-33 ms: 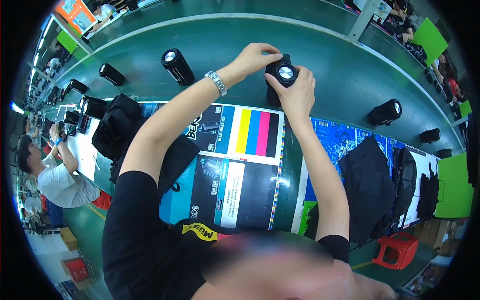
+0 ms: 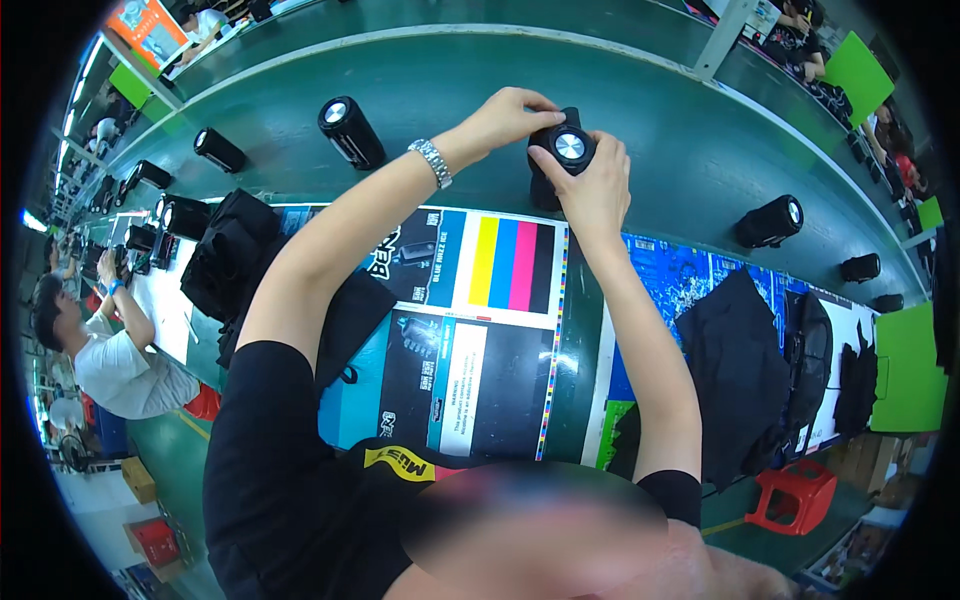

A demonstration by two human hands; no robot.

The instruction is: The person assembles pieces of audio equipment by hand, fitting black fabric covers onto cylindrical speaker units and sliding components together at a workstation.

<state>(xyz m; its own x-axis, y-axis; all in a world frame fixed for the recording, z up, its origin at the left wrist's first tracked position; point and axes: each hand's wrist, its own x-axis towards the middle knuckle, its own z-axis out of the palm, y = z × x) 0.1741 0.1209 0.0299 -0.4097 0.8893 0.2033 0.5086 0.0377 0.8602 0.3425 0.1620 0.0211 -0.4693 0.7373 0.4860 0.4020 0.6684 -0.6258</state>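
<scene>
Black and chunky, the silver-ended cylinder (image 2: 543, 188) sits just beyond the glossy printed sheet (image 2: 468, 338), its top gripped between thumb and fingers of the bare right hand (image 2: 600, 190), while the bare left hand (image 2: 512, 114) has fingertips at a dark tab (image 2: 571, 115), whether pinching I cannot tell. Steady right-hand pressure and a light left touch probably serve best. White lettering (image 2: 380, 260) and a pale text panel (image 2: 465, 385) mark the sheet beside its coloured bars (image 2: 511, 266)

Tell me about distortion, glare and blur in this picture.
Head view: fisheye bending curves the white rail across the top; head view: the left hand, right hand and black cylinder look fairly sharp; head view: blur covers the lower middle, soft glare sits on the green strip between printed sheets.
</scene>
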